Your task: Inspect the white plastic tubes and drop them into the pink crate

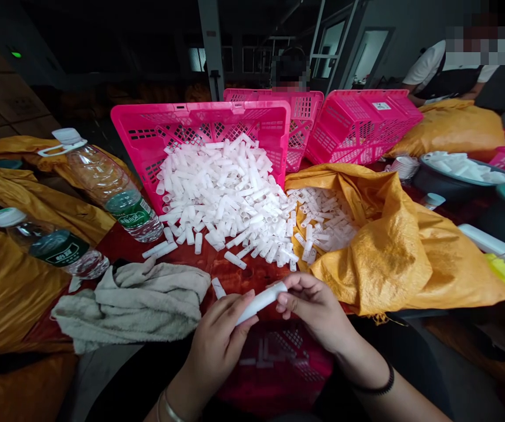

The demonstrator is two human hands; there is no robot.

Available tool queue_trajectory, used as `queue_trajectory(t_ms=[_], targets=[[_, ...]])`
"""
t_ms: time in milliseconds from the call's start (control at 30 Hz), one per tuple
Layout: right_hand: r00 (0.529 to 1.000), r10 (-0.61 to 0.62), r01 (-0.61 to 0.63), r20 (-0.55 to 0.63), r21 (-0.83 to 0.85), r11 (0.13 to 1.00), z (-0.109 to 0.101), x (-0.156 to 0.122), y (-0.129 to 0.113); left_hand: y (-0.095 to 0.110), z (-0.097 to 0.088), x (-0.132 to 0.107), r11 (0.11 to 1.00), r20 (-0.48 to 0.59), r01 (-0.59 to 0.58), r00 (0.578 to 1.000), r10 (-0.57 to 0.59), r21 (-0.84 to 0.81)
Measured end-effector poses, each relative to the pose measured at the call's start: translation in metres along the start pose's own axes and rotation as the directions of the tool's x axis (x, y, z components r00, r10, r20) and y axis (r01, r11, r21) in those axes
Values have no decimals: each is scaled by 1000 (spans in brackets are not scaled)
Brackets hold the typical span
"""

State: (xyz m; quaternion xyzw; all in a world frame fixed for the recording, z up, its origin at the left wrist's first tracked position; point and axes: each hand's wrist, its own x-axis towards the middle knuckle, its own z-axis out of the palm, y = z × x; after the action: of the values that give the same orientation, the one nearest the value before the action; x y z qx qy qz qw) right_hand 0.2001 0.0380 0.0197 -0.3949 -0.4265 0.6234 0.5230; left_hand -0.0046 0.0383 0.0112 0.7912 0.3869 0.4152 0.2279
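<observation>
A white tube (261,301) is held slanted between my two hands, near the table's front edge. The fingers of my left hand (217,334) are closed around its lower left end. At its upper right end, the thumb and fingers of my right hand (316,308) are pinched together. Just ahead lies a big heap of short white tubes (221,187), spilling out of a tipped pink crate (138,132). To the right, an orange woven sack (379,234) gapes open with more such tubes inside. One loose tube (217,287) lies beside my left hand.
On the left are a grey towel (138,302) and two water bottles (131,205). Another pink crate (362,126) stands behind the sack. Dark tubs (446,181) of white pieces are at right. Below my hands is a pink crate (278,375). A person (437,70) is at back right.
</observation>
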Motion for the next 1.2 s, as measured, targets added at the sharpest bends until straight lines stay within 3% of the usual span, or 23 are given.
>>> queue_trajectory(t_ms=[67, 100, 133, 167, 233, 267, 300, 333, 367, 400, 433, 467, 500, 533, 600, 733, 833, 933, 1000, 1067, 1100, 1133, 1200], targets=[[995, -95, 99, 39, -138, 985, -2, -2, -2, 2, 3, 0, 984, 37, 150, 989, -147, -100], [984, -161, 173, 77, -207, 963, -3, -2, -5, 4, 5, 0, 934, 100, 298, 954, -283, -197], [967, -217, 245, 131, -269, 931, -4, -3, -8, 7, 7, 1, 829, 198, 467, 884, -424, -307], [947, -247, 304, 207, -320, 897, -5, -4, -11, 10, 9, 1, 668, 331, 627, 779, -533, -401], [895, -230, 381, 381, -387, 840, -7, -5, -16, 16, 12, 1, 307, 609, 836, 544, -577, -456], [872, -195, 396, 450, -410, 822, -7, -6, -18, 18, 13, 0, 203, 688, 874, 475, -549, -441], [860, -167, 396, 482, -426, 814, -6, -7, -18, 19, 14, -2, 191, 710, 881, 463, -531, -432], [870, -151, 375, 469, -431, 820, -6, -8, -17, 20, 15, -3, 276, 674, 859, 511, -533, -432], [897, -144, 333, 418, -425, 842, -5, -9, -16, 19, 16, -6, 442, 584, 789, 614, -532, -427], [929, -123, 269, 349, -407, 873, -5, -11, -13, 18, 17, -8, 647, 453, 658, 746, -489, -385], [955, -85, 192, 283, -378, 906, -6, -14, -11, 16, 17, -10, 831, 325, 475, 866, -381, -291], [974, -37, 113, 223, -340, 933, -8, -17, -7, 13, 18, -12, 947, 247, 274, 942, -229, -166], [984, 12, 43, 176, -307, 951, -11, -20, -3, 10, 18, -13, 994, 236, 92, 969, -77, -53], [990, 49, -10, 133, -282, 959, -15, -24, 2, 5, 17, -13, 999, 265, -40, 964, 31, 30], [996, 76, -64, 36, -259, 964, -29, -33, 17, -7, 15, -13, 980, 328, -131, 942, 77, 147], [984, 102, -154, -149, -394, 906, -55, -61, 70, -47, 6, -8, 927, 263, -17, 961, -89, 375], [965, 170, -263, -200, -723, 639, -56, -78, 106, -75, 1, -3, 916, 287, 29, 945, -156, 401], [987, 136, -132, -81, -892, 432, -44, -66, 104, -81, 2, 4, 933, 297, 61, 939, -175, 354], [998, -59, -2, -25, -937, 350, -41, -37, 81, -73, 4, 8, 954, 244, 120, 951, -191, 276], [948, -317, 25, -26, -987, 157, -45, 3, 54, -59, 9, 11, 961, 118, 257, 956, -268, 102], [925, -378, -11, -38, -997, 73, -49, 23, 42, -52, 12, 12, 939, 46, 342, 939, -340, -43], [916, -399, -27, -48, -998, 60, -53, 41, 33, -46, 15, 13, 885, -8, 414, 905, -426, -212], [906, -420, -37, -57, -998, 54, -59, 64, 23, -35, 18, 13, 694, -32, 482, 809, -587, -535]])
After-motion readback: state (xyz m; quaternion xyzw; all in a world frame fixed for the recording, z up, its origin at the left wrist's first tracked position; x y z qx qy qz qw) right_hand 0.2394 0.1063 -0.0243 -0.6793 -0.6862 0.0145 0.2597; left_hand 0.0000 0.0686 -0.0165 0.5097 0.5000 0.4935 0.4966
